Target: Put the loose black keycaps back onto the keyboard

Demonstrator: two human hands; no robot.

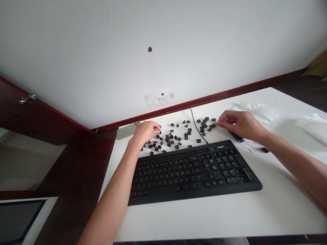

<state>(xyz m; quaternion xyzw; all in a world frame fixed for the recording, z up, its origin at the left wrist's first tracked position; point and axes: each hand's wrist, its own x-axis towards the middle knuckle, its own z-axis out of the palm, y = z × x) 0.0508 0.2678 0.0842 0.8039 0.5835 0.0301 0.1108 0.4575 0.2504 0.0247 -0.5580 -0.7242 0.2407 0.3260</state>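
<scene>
A black keyboard [178,173] lies on the white table, many of its key positions bare of caps and several caps still on at its right side. Behind it, loose black keycaps [176,137] are scattered in a wide patch. My left hand [146,131] is closed over the left end of this patch, with a dark keycap [159,132] at its fingertips. At the right end, my right hand [238,124] pinches thumb and finger together beside a cluster of keycaps [204,125]; whatever is between those fingertips is too small to make out.
A cable [196,126] runs from the keyboard toward the wall. Clear plastic wrapping [263,114] lies at the right, and a phone [127,130] sits behind my left hand. A dark object [236,136] is partly under my right hand. Wall sockets [166,97] are beyond the table.
</scene>
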